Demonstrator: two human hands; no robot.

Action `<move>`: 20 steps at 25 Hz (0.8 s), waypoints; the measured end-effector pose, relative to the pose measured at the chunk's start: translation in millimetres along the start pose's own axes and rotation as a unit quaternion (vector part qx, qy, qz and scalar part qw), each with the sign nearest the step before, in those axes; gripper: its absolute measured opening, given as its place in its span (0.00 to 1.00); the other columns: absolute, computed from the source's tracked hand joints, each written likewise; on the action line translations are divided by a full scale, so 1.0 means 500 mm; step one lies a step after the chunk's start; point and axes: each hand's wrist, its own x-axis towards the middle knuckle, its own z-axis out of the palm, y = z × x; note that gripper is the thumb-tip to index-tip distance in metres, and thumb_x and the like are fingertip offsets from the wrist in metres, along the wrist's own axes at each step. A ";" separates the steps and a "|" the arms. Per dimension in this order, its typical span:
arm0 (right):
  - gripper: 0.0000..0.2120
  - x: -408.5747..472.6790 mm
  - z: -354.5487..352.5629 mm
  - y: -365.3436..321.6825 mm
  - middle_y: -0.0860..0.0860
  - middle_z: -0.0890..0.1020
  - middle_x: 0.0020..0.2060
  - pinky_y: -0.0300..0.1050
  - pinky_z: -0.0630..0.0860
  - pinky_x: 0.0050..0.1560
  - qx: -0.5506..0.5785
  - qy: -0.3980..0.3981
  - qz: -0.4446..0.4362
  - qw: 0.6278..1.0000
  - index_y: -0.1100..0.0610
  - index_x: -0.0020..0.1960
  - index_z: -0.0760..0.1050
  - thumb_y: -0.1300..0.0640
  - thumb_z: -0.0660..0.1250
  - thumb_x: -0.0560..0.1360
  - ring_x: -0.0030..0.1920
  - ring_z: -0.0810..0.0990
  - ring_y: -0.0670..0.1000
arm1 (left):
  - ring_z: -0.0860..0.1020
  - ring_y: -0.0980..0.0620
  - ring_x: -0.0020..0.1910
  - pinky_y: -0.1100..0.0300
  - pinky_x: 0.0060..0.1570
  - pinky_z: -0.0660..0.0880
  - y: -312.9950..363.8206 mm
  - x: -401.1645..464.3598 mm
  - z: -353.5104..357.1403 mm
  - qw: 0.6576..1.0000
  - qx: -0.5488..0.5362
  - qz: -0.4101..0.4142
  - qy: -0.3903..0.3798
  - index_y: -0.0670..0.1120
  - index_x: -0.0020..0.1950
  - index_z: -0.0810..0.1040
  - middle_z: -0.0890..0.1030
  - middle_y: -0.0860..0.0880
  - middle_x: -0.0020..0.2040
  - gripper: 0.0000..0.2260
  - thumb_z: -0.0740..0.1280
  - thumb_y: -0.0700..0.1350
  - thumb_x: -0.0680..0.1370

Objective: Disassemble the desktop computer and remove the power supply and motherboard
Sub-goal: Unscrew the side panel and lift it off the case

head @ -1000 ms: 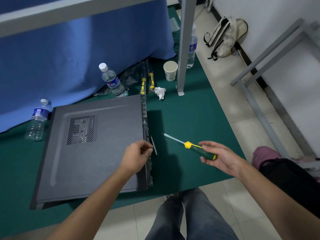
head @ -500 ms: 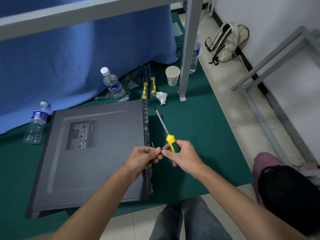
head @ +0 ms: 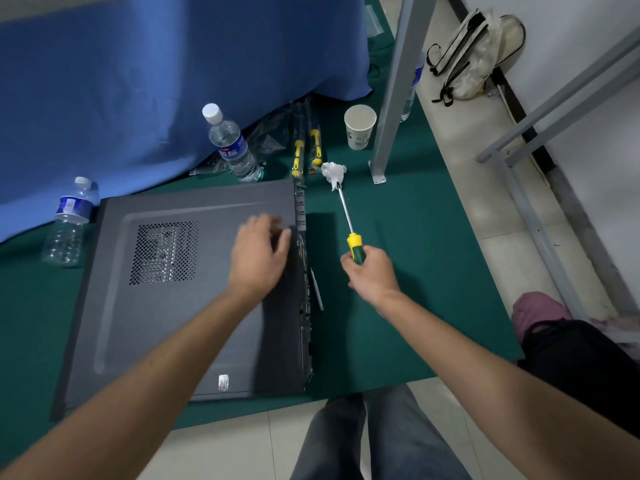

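The dark grey computer case lies flat on the green mat, its vented side panel facing up and its rear edge to the right. My left hand, blurred, lies spread over the panel near that rear edge, fingers fairly straight. My right hand grips the green and yellow handle of a screwdriver, just right of the case. The shaft points away from me toward a crumpled white tissue.
Two water bottles stand behind the case by a blue cloth. Two packaged screwdrivers, a paper cup and a grey metal post are at the back. A bag lies by the wall. My legs are below the mat.
My left hand left the case's rear edge and moved up onto the side panel. My right hand with the screwdriver shifted right, away from the left hand.
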 end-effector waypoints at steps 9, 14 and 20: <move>0.12 0.167 0.119 0.048 0.48 0.74 0.27 0.40 0.62 0.26 -0.165 0.026 0.037 0.985 0.55 0.35 0.71 0.55 0.67 0.76 0.27 0.71 0.49 | 0.48 0.44 0.79 0.39 0.75 0.46 -0.128 0.083 0.052 0.985 0.144 -0.076 0.050 0.56 0.79 0.57 0.55 0.44 0.80 0.31 0.50 0.67 0.78; 0.15 0.198 0.157 0.053 0.48 0.73 0.27 0.40 0.61 0.26 -0.153 0.054 0.048 0.986 0.54 0.33 0.68 0.54 0.69 0.76 0.27 0.71 0.48 | 0.50 0.43 0.78 0.38 0.74 0.49 -0.138 0.087 0.064 0.983 0.155 -0.068 0.074 0.55 0.78 0.59 0.57 0.44 0.79 0.31 0.51 0.67 0.77; 0.09 0.141 0.090 0.077 0.56 0.76 0.41 0.53 0.77 0.41 0.016 0.019 0.060 0.998 0.66 0.51 0.75 0.61 0.65 0.73 0.36 0.75 0.59 | 0.49 0.42 0.78 0.36 0.74 0.48 -0.132 0.086 0.060 0.984 0.152 -0.065 0.062 0.57 0.78 0.57 0.57 0.42 0.79 0.32 0.50 0.69 0.77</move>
